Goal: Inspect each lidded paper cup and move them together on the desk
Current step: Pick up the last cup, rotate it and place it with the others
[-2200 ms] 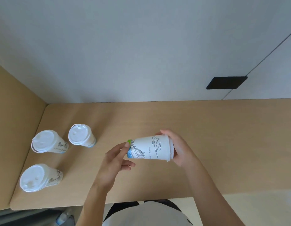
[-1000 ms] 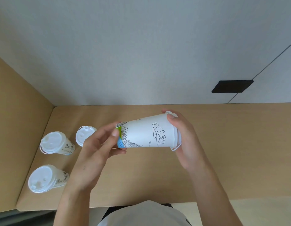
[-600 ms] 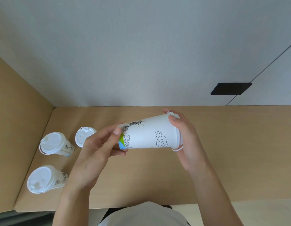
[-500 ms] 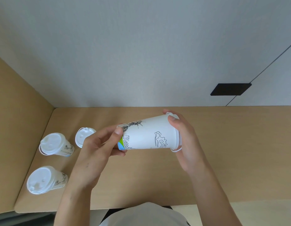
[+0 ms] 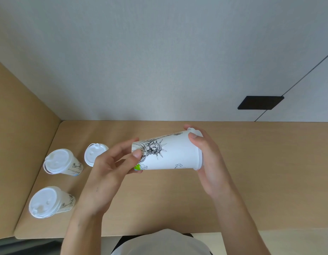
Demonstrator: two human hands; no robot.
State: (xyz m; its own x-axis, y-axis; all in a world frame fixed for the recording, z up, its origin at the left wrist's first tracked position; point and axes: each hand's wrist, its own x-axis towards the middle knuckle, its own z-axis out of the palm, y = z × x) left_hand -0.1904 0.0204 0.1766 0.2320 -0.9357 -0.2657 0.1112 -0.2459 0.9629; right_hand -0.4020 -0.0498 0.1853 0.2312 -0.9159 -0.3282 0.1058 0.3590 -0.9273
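Light wood desk (image 5: 269,181) stretching across in front of me, meeting plain grey-white wall (image 5: 141,61) at back. Matching wood side panel (image 5: 18,126) rising at my left, closing off desk end. Dark thin seam (image 5: 297,80) running diagonally down wall at right, passing black rectangular plate (image 5: 260,102). Soft, even light falling over everything. Pale floor (image 5: 297,242) showing below desk edge at right.

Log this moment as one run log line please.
step: inspecting | held cup: sideways, lid rightward | left hand: base | right hand: lid end | three cups: standing, desk left
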